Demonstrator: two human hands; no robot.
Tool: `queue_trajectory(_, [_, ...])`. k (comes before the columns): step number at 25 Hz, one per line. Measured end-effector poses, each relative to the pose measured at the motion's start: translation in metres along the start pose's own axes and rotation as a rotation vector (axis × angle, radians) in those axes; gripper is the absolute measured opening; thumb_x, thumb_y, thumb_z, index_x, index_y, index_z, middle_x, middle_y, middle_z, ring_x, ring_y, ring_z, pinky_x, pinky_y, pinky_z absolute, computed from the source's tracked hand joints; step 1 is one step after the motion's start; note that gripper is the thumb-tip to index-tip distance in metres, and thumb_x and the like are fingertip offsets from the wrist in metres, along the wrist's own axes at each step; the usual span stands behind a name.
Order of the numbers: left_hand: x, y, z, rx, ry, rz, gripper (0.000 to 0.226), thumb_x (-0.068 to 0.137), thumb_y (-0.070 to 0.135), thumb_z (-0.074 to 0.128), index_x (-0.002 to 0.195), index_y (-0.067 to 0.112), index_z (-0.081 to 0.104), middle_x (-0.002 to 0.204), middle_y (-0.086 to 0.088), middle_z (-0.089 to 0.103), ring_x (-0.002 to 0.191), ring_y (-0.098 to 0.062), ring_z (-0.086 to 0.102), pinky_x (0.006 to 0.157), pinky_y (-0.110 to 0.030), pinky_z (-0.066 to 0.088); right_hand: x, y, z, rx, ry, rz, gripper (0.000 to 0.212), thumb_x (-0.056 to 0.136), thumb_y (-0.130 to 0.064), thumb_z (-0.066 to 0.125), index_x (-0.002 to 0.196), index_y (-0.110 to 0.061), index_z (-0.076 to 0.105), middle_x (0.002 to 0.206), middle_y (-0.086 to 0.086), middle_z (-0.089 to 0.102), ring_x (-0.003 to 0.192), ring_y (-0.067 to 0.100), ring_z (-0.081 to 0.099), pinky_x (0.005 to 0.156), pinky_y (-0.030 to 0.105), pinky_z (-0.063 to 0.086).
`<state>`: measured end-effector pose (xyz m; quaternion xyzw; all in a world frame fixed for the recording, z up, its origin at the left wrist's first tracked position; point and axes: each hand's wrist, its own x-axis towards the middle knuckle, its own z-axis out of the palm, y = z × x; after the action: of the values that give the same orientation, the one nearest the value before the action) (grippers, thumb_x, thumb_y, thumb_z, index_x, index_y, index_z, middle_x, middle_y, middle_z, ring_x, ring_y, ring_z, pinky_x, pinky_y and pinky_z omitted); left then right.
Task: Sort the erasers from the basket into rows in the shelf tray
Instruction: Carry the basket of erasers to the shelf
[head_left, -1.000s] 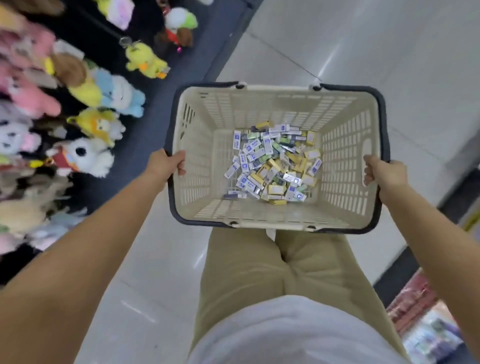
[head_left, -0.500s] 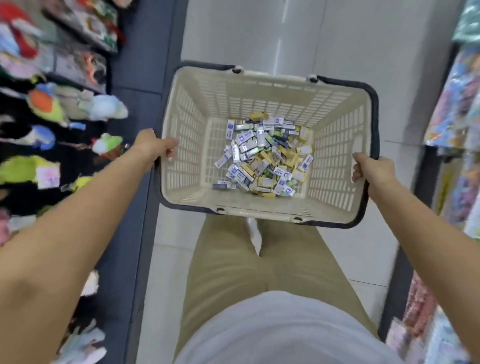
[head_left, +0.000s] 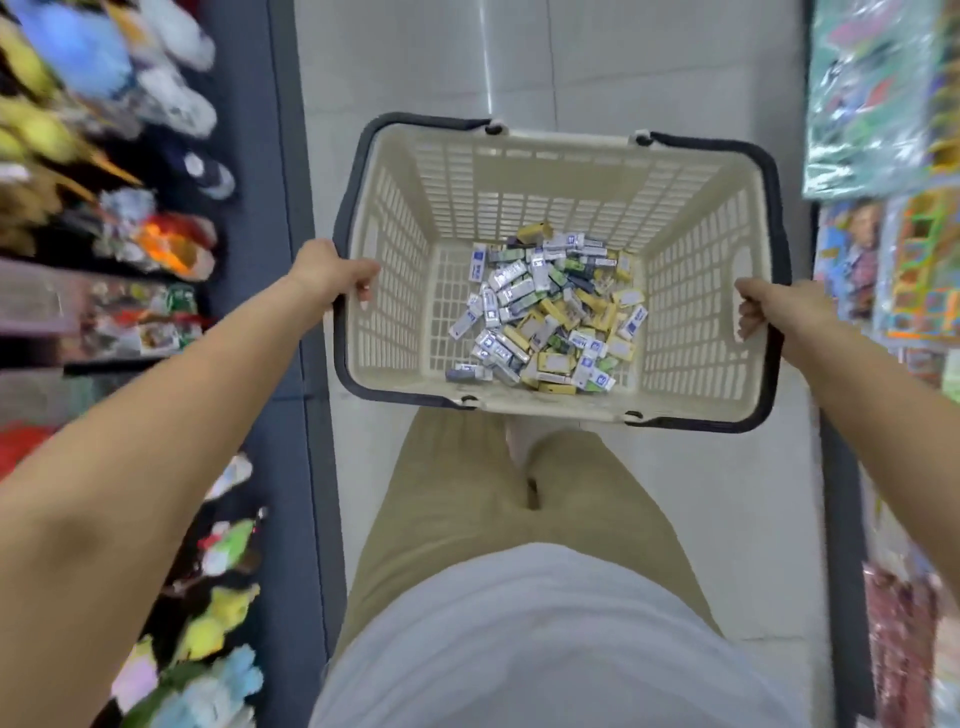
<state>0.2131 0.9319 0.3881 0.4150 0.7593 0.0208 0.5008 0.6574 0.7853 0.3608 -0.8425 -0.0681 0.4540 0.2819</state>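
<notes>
A cream plastic basket (head_left: 696, 218) with dark folded-down handles hangs in front of me above the floor. A heap of several small erasers (head_left: 545, 317) in white, blue, yellow and green wrappers lies on its bottom. My left hand (head_left: 332, 273) grips the basket's left rim, fingers curled over the edge. Gripping the right rim the same way is my right hand (head_left: 774, 306). No shelf tray is in view.
I stand in a narrow shop aisle with a pale tiled floor (head_left: 415, 62). Dark shelves of plush toys (head_left: 156, 244) run along the left. Racks of packaged goods (head_left: 893, 208) line the right. My legs in tan trousers (head_left: 519, 519) are below the basket.
The view has swung along the aisle: the plush toys slid past on the left and the right-hand racks came into view. Both hands keep gripping the basket rims.
</notes>
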Motion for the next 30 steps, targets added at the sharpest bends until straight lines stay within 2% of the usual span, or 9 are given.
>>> queue_trajectory(2, [0.028,0.063,-0.016,0.024,-0.027,0.031,0.034,0.083,0.024,0.067,0.072,0.017,0.035,0.065,-0.006,0.060,0.076,-0.022,0.053,0.051,-0.028,0.033,0.017,-0.043,0.007,0.041,0.010,0.027,0.023,0.084,-0.017,0.061,0.066,-0.011,0.049,0.052,0.005,0.046,0.028,0.011,0.037,0.040,0.022,0.037])
queue_trajectory(4, [0.061,0.125,-0.028,0.032,-0.045,0.071,0.032,0.084,0.024,0.067,0.073,0.017,0.038,0.069,-0.006,0.060,0.069,-0.022,0.056,0.052,-0.028,0.034,0.040,-0.086,0.013,0.096,0.026,0.046,0.022,0.084,-0.017,0.061,0.067,-0.012,0.048,0.053,0.004,0.044,0.028,0.011,0.037,0.040,0.022,0.036])
queue_trajectory(9, [0.145,0.256,-0.035,0.062,-0.023,0.138,0.025,0.086,0.024,0.065,0.076,0.015,0.043,0.070,-0.003,0.055,0.047,-0.007,0.057,0.055,-0.024,0.043,0.118,-0.186,0.028,0.161,0.029,0.055,0.019,0.082,-0.019,0.061,0.071,-0.013,0.048,0.059,0.006,0.043,0.029,0.011,0.038,0.043,0.025,0.037])
queue_trajectory(12, [0.193,0.331,-0.034,0.126,0.009,0.144,0.030,0.086,0.027,0.063,0.069,0.015,0.041,0.065,-0.002,0.053,0.032,0.002,0.049,0.047,-0.017,0.041,0.172,-0.251,0.035,0.161,0.051,0.052,0.017,0.079,-0.016,0.062,0.070,-0.009,0.050,0.057,0.007,0.045,0.029,0.012,0.040,0.041,0.025,0.040])
queue_trajectory(16, [0.252,0.439,-0.040,0.116,0.002,0.125,0.029,0.086,0.031,0.064,0.072,0.015,0.044,0.065,-0.001,0.054,0.042,-0.004,0.050,0.051,-0.018,0.039,0.229,-0.348,0.036,0.160,0.039,0.091,0.016,0.080,-0.015,0.059,0.068,-0.010,0.049,0.052,0.005,0.045,0.029,0.013,0.039,0.041,0.024,0.038])
queue_trajectory(19, [0.298,0.516,-0.045,0.119,-0.033,0.151,0.026,0.086,0.029,0.064,0.075,0.014,0.047,0.064,-0.002,0.053,0.041,-0.005,0.051,0.054,-0.021,0.042,0.265,-0.421,0.040,0.170,0.047,0.102,0.017,0.081,-0.013,0.056,0.067,-0.011,0.047,0.054,0.005,0.043,0.029,0.012,0.038,0.040,0.024,0.038])
queue_trajectory(21, [0.335,0.564,-0.049,0.114,-0.050,0.184,0.024,0.086,0.026,0.064,0.076,0.013,0.048,0.063,-0.003,0.051,0.037,-0.005,0.049,0.051,-0.021,0.041,0.290,-0.465,0.047,0.185,0.070,0.103,0.018,0.082,-0.011,0.054,0.066,-0.010,0.047,0.057,0.007,0.042,0.028,0.012,0.037,0.039,0.023,0.037])
queue_trajectory(24, [0.398,0.641,-0.050,0.123,-0.084,0.230,0.025,0.087,0.024,0.062,0.069,0.015,0.047,0.060,-0.003,0.048,0.043,-0.013,0.046,0.042,-0.019,0.040,0.331,-0.532,0.064,0.224,0.111,0.108,0.019,0.083,-0.010,0.053,0.065,-0.009,0.046,0.057,0.007,0.041,0.027,0.011,0.037,0.036,0.018,0.036])
queue_trajectory(30, [0.512,0.807,-0.074,0.176,-0.095,0.272,0.025,0.086,0.025,0.061,0.068,0.015,0.047,0.061,-0.005,0.050,0.048,-0.017,0.047,0.053,-0.028,0.042,0.400,-0.676,0.096,0.302,0.183,0.123,0.022,0.086,-0.008,0.050,0.067,-0.010,0.040,0.049,0.006,0.042,0.026,0.010,0.034,0.034,0.017,0.034])
